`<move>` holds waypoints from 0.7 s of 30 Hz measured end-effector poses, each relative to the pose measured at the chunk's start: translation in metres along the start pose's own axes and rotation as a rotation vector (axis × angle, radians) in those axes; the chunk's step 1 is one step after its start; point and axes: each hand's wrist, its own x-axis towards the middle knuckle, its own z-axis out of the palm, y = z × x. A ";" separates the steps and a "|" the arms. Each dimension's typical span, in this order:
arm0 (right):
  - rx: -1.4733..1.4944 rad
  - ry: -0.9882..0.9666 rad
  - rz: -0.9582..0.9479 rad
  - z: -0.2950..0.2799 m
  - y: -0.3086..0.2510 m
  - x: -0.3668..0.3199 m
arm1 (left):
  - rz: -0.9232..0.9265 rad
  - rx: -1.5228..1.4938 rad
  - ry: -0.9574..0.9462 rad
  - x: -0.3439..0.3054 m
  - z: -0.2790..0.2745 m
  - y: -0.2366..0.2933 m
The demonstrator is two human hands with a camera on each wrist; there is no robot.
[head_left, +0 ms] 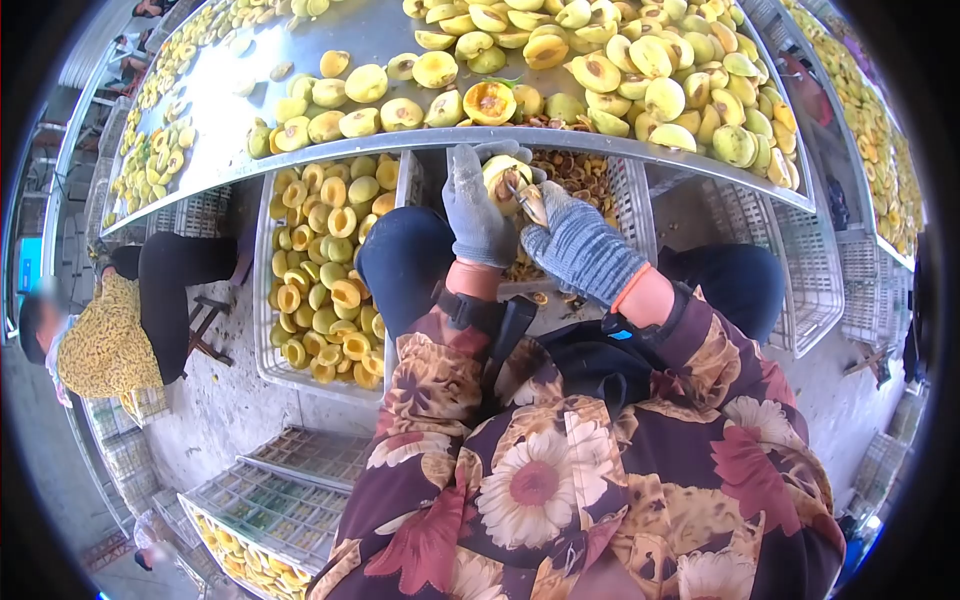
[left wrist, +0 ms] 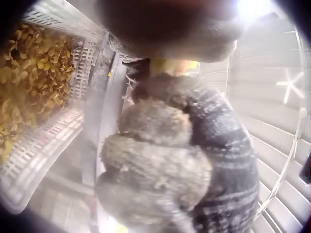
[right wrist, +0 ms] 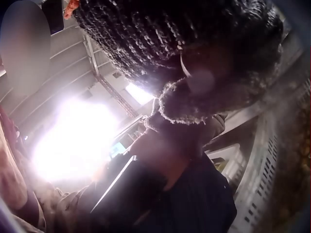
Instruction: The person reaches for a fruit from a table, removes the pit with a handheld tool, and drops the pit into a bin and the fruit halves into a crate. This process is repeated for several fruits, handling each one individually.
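Observation:
Over the gap below the metal table's near edge, my gloved left hand (head_left: 475, 215) holds a yellow-green peach (head_left: 497, 180), its cut face showing a brown centre. My right hand (head_left: 585, 245), in a striped grey knit glove, grips a small tool with a pale wooden handle (head_left: 536, 207); the tool's metal end meets the peach's cut face. In the left wrist view the curled fingers (left wrist: 155, 165) of the right glove hide most of the fruit. The right wrist view shows the knit glove (right wrist: 184, 63) dark and close, the tool mostly hidden.
Halved peaches (head_left: 655, 60) lie heaped on the metal table (head_left: 330, 40). A crate of peach halves (head_left: 330, 270) stands left of my knees, and one with brown pits and scraps (head_left: 575, 175) sits beneath my hands. Another person (head_left: 115, 340) sits at left. Stacked crates (head_left: 290, 490) stand behind.

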 end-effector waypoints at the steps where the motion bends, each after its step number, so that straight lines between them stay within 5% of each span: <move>1: 0.044 -0.013 -0.012 0.000 0.001 0.000 | -0.136 -0.206 0.034 -0.001 0.002 0.000; 7: 0.199 -0.005 0.008 0.002 -0.003 -0.006 | -0.105 -0.223 0.086 0.000 0.012 0.011; 10: 0.107 0.027 -0.162 0.006 0.007 -0.006 | -0.195 -0.307 0.047 0.001 0.007 0.007; 16: 0.473 -0.226 0.179 -0.020 -0.015 -0.020 | -0.154 0.012 -0.140 -0.001 0.004 0.018; 19: 0.483 -0.259 0.133 -0.015 -0.004 -0.018 | -0.296 -0.104 -0.162 0.004 0.002 0.016; 20: 0.448 -0.374 0.287 -0.027 -0.013 -0.017 | -0.377 -0.158 -0.136 0.004 0.004 0.019; 21: 0.286 -0.311 -0.076 -0.026 -0.001 -0.015 | -0.371 -0.163 -0.133 0.004 0.005 0.019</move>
